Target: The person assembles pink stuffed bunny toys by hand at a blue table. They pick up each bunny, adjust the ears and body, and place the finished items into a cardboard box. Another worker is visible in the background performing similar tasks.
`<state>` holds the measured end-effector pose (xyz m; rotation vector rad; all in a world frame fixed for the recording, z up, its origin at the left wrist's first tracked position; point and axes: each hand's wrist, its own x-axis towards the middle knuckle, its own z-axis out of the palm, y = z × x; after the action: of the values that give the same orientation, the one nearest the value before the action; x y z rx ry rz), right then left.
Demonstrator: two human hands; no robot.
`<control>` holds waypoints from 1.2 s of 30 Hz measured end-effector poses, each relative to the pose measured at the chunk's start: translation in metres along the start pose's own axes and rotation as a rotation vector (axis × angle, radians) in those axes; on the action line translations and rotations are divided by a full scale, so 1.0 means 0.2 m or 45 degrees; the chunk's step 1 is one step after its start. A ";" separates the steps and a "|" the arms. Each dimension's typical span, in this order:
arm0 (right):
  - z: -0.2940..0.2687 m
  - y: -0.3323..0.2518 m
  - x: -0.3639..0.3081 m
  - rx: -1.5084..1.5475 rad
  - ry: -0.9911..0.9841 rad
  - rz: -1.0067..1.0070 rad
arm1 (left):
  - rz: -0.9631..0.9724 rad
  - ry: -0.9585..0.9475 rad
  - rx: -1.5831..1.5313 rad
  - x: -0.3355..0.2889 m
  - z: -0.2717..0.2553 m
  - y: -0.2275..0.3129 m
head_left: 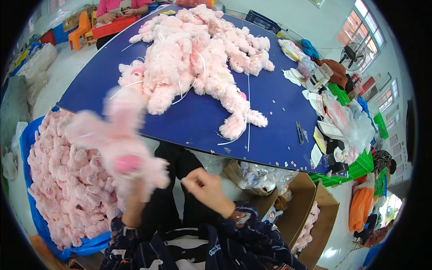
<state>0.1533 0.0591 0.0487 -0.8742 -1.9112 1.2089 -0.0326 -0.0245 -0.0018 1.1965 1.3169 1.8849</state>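
Left hand (pixel 135 197) grips the pink toy (pixel 118 140) (blurred) from below, raised near the blue bag (pixel 92 244). Loose fingers on fluffy fur could drop it. Right hand (pixel 208 188) half-curled; cannot tell whether it holds anything.

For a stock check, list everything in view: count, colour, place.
table: one, blue, centre
table toys: many, pink, on table
held toy: one, pink, left of centre
liner: one, blue, lower left
piled toys: many, pink, in liner
snips: one, dark, table's right side
basket: one, dark blue, far edge
chair: one, orange, upper left
co-worker: one, pink top, beyond the table
clutter: uncountable, mixed, table's right
crates: several, green, right
fan: one, dark, upper right
boxes: at least two, brown, lower right
left hand: one, bare, under held toy
right hand: one, bare, centre
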 end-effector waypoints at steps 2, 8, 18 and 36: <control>-0.14 -0.01 0.07 -0.198 0.231 -0.135 | 0.168 -0.079 -1.292 0.05 -0.27 -0.03; -0.42 0.01 0.34 -1.036 0.701 -0.059 | -0.078 -0.005 -1.816 0.14 -0.32 0.22; -0.44 -0.04 0.23 -0.567 0.429 -0.306 | -0.794 -0.402 -0.640 0.05 0.14 0.03; -0.44 -0.15 -0.02 -0.617 0.190 -0.584 | -1.265 -0.813 -1.110 -0.05 0.19 -0.01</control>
<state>0.2233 0.0849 0.1036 -0.6795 -2.1574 0.4056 0.0050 -0.0154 -0.0022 0.4321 0.4380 0.9768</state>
